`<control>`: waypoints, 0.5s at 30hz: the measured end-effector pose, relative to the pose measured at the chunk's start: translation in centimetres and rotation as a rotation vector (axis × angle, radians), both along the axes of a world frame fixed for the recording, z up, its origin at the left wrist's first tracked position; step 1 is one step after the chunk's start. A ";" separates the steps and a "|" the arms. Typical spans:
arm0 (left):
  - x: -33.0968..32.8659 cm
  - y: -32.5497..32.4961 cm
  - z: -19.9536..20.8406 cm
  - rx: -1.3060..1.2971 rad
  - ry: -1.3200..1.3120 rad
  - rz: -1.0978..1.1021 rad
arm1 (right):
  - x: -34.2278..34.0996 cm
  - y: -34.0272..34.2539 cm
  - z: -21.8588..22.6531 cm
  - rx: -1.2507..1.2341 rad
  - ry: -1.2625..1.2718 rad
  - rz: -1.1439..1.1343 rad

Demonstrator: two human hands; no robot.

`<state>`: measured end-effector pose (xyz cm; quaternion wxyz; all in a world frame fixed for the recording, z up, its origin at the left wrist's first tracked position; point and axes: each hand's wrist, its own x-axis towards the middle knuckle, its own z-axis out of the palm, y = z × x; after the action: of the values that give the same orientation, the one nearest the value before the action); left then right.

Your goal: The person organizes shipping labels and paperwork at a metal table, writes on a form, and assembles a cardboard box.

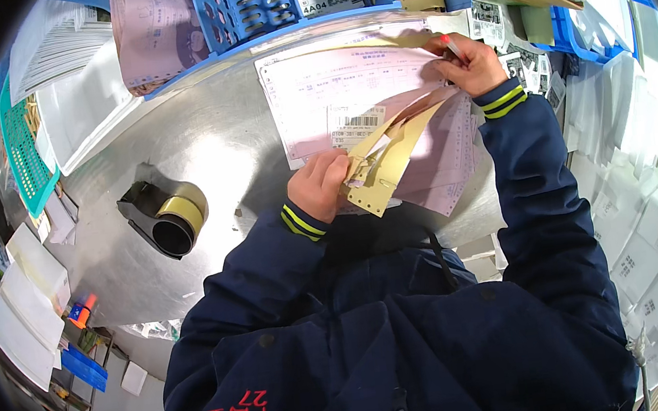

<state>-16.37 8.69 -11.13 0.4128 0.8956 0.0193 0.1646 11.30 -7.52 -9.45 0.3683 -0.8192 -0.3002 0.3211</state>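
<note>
My left hand point(317, 187) is closed on the near-left corner of some yellow paper sheets point(391, 180), which curl up off the table. Pink printed forms point(307, 86) lie flat beneath them, one bearing a white barcode label point(355, 124). More pinkish paper point(444, 180) fans out to the right under the yellow sheets. At the stack's far right corner, my right hand point(477, 67) has its fingers bent around a slim white pen with a red end point(453, 48). Whether its fingertips also pinch a paper edge is hard to make out.
A black tape dispenser point(158, 237) with a yellowish roll stands left on the metal table point(119, 286). Blue plastic baskets point(300, 24) line the far edge, beside a pink paper stack point(156, 38). White sheets point(79, 112) lie far left; clear plastic bags point(629, 204) hang at right.
</note>
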 end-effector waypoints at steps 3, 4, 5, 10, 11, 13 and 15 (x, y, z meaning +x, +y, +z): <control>0.0 -0.1 0.1 0.053 -0.018 -0.006 | 0.2 -0.7 0.0 0.197 -0.048 0.171; 0.0 -0.1 0.1 0.068 -0.016 -0.019 | 0.0 -0.9 0.2 0.193 0.048 0.124; -0.1 -0.1 0.1 0.068 -0.010 -0.018 | 0.0 -1.1 0.5 0.142 0.053 0.118; -0.1 0.0 0.2 0.067 -0.006 -0.016 | -0.4 -1.2 1.7 0.117 0.139 0.075; -0.1 0.0 0.3 0.063 -0.005 -0.016 | -0.4 -1.4 1.5 0.110 0.180 0.052; 0.0 0.0 0.4 0.056 -0.005 -0.015 | -0.5 -1.7 1.2 0.097 0.259 0.006; 0.0 0.0 0.3 0.059 -0.010 -0.015 | -0.5 -1.6 1.2 0.108 0.266 0.009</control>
<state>-16.35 8.70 -10.84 0.3877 0.9066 0.0055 0.1666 10.81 -9.16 -8.24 0.4468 -0.7470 -0.2694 0.4121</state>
